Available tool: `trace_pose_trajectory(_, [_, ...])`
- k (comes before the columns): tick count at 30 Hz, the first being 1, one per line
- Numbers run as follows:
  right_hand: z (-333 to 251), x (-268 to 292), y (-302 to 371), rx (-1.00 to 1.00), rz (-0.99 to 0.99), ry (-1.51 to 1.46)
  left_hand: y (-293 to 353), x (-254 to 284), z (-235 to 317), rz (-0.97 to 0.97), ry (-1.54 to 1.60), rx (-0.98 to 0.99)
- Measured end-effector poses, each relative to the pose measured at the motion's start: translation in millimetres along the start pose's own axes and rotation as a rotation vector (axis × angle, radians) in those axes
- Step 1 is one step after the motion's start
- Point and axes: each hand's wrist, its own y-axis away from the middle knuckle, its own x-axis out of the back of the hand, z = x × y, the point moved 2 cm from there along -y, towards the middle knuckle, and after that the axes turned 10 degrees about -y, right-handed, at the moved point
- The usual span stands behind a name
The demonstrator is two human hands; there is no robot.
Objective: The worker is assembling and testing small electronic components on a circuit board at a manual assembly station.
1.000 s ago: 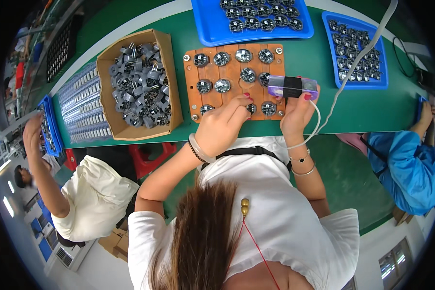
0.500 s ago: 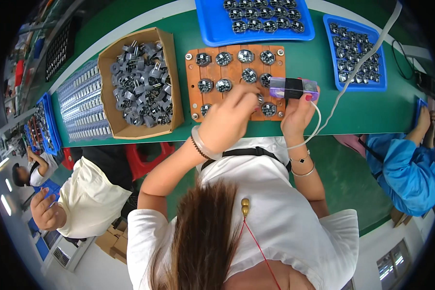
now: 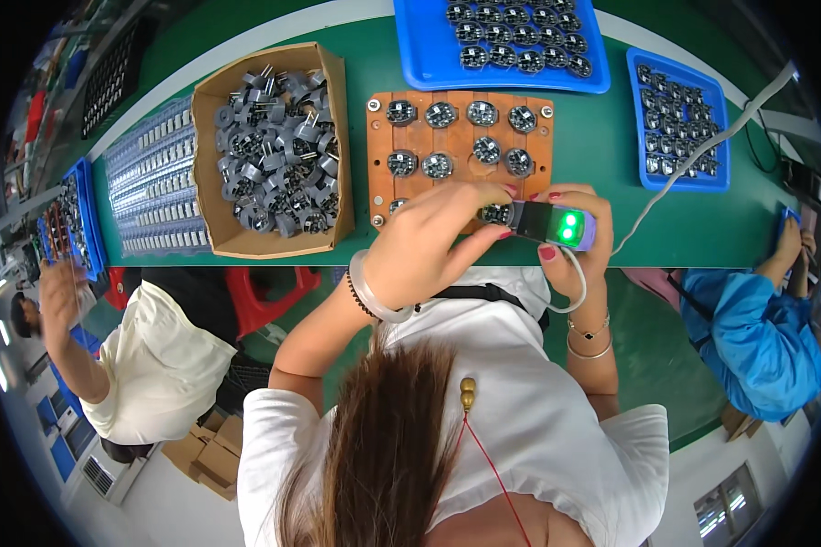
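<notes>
The left hand (image 3: 429, 246) has slid onto the handheld tool (image 3: 552, 223), green-lit, gripped by right-hand fingers (image 3: 556, 196).

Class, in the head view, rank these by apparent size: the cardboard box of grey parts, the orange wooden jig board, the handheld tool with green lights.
1. cardboard box
2. jig board, somewhat smaller
3. handheld tool, clearly smallest

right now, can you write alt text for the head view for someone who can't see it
Seen from overhead, a person's right hand holds a small handheld device with green lights at an orange fixture board of round parts, the left hand pinching one beside it. A cardboard box of grey parts and blue trays sit on the green bench.
</notes>
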Motion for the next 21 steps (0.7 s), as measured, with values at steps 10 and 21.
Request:
trace_pose_trajectory(10, [-2, 3, 11, -0.122, 0.222, -0.111, 5, -2, -17, 0.039, -0.277, -0.098])
trace_pose_trajectory(21, [2, 14, 16, -0.078, 0.215, -0.094, 34, 16, -22, 0.131, -0.452, 0.028])
